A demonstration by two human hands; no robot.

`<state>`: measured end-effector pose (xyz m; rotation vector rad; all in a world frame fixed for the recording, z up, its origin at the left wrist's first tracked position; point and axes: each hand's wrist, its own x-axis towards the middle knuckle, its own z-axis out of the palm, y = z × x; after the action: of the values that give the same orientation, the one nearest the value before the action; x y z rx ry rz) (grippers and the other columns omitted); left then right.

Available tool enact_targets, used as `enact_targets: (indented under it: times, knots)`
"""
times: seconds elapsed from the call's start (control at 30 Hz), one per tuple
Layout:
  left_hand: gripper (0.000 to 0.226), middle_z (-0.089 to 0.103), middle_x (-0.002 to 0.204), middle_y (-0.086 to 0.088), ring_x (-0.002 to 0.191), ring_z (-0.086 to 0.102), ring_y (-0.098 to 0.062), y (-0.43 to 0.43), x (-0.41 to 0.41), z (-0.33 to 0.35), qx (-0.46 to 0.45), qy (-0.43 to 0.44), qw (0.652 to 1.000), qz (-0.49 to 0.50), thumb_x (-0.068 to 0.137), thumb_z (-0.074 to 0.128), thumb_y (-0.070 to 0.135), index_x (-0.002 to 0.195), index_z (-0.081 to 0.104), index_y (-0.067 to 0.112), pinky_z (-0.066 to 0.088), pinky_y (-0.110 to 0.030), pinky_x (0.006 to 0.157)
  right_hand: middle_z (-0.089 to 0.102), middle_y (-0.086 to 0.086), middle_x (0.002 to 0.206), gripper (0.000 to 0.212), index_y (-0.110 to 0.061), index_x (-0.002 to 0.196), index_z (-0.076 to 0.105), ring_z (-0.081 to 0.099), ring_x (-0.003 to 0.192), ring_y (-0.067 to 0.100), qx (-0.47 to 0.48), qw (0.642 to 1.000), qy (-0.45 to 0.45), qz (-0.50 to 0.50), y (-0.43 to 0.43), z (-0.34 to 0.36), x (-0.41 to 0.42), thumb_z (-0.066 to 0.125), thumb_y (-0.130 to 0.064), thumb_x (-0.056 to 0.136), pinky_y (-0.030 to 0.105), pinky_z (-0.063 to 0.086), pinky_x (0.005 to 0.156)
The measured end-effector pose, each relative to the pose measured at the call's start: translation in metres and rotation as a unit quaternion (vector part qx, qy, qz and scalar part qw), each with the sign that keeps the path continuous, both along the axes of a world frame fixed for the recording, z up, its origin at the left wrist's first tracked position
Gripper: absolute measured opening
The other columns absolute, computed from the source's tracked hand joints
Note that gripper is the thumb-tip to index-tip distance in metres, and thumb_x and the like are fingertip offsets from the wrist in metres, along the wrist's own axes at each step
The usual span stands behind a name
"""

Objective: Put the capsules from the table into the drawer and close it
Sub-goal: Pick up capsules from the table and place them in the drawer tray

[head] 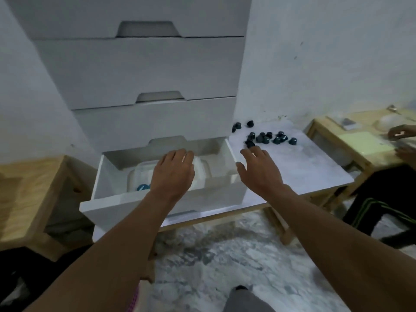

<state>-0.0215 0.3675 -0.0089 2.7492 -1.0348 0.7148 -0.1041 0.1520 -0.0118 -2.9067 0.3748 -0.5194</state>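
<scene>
Fingers (180,155) of the left hand (173,173) lay straight and slightly spread, palm down, holding nothing, above the one open drawer (108,206). On the right hand (258,171) the fingers (260,153) were spread wide and empty, their tips just beside the nearest capsule (249,144); whether they touched it could not be told.

About twelve dark capsules (266,139) lay on the white surface (292,170): two apart near the wall, the rest in a loose cluster. One teal capsule (143,187) sat inside a clear plastic container (139,174) in the drawer, and the left wrist and forearm covered much of that container.

Three shut drawer fronts of the white chest (146,70) rose above the open one. The drawer's right side wall (231,152) stood between the container and the cluster.

Two wooden tables flanked the scene, one (27,188) at the left and one (351,140) at the right. Another person's two hands (399,133) hovered over the right-hand table, with a leg in dark striped trousers (371,206) below. Marbled floor (225,255) lay underneath.
</scene>
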Motion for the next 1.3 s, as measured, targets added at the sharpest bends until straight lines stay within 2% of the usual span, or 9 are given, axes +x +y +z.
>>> enact_targets:
  times: [0.17,0.43,0.6,0.8,1.0,1.2,1.3]
  knots:
    - [0.027,0.067,0.101,-0.012,0.090,0.063,-0.030,-0.061,-0.019,0.004,0.002,0.001,0.999,-0.048,0.084,0.058,0.015,0.109,0.062,0.007,0.053,-0.036,0.079,0.054,0.016,0.127,0.039,-0.008,0.126,0.053,0.050,0.113,0.036,0.015,0.999,-0.009,-0.034,-0.049,0.002,-0.036,0.053,-0.026,0.092,0.044,0.048,0.086]
    - [0.020,0.067,0.094,-0.007,0.074,0.064,-0.026,-0.187,-0.045,-0.003,-0.005,0.032,0.999,-0.041,0.079,0.064,0.017,0.098,0.066,0.010,0.052,-0.031,0.053,0.052,0.013,0.130,0.040,-0.011,0.129,0.050,0.051,0.114,0.033,0.031,0.999,0.028,-0.035,-0.165,-0.008,-0.070,0.051,-0.029,0.094,0.042,0.047,0.089]
    - [0.022,0.067,0.094,-0.006,0.072,0.064,-0.025,-0.249,-0.060,-0.016,-0.007,0.066,0.998,-0.014,0.078,0.067,0.015,0.099,0.066,0.010,0.050,-0.032,0.045,0.051,0.011,0.133,0.039,-0.015,0.132,0.048,0.050,0.117,0.031,0.048,0.997,0.053,-0.010,-0.230,-0.015,-0.072,0.049,-0.028,0.095,0.041,0.047,0.091]
    - [0.022,0.064,0.103,-0.008,0.081,0.062,-0.027,-0.279,-0.042,-0.028,0.016,0.116,0.993,0.012,0.088,0.055,0.015,0.108,0.062,0.009,0.050,-0.035,0.055,0.051,0.010,0.134,0.040,-0.017,0.133,0.047,0.051,0.116,0.030,0.085,0.993,0.076,0.037,-0.261,-0.032,-0.042,0.049,-0.028,0.095,0.039,0.046,0.092]
    - [0.026,0.059,0.111,-0.009,0.090,0.059,-0.027,-0.305,0.020,-0.042,0.034,0.147,0.988,0.022,0.094,0.047,0.018,0.117,0.057,0.010,0.047,-0.037,0.062,0.051,0.008,0.134,0.040,-0.017,0.132,0.048,0.052,0.116,0.028,0.128,0.985,0.092,0.064,-0.273,-0.055,0.019,0.051,-0.026,0.094,0.039,0.047,0.093]
    - [0.032,0.055,0.118,-0.006,0.101,0.057,-0.024,-0.345,0.107,-0.070,0.026,0.214,0.976,0.041,0.093,0.050,0.010,0.125,0.052,0.015,0.050,-0.036,0.076,0.054,0.007,0.128,0.040,-0.012,0.130,0.050,0.058,0.105,0.026,0.178,0.977,0.115,0.032,-0.288,-0.075,0.099,0.055,-0.026,0.093,0.034,0.043,0.089]
    - [0.030,0.054,0.118,-0.003,0.103,0.056,-0.021,-0.357,0.139,-0.088,0.042,0.246,0.967,0.047,0.094,0.048,0.011,0.123,0.051,0.018,0.048,-0.033,0.077,0.053,0.006,0.130,0.042,-0.013,0.130,0.049,0.056,0.110,0.026,0.200,0.968,0.148,0.022,-0.290,-0.091,0.135,0.057,-0.028,0.092,0.033,0.043,0.092]
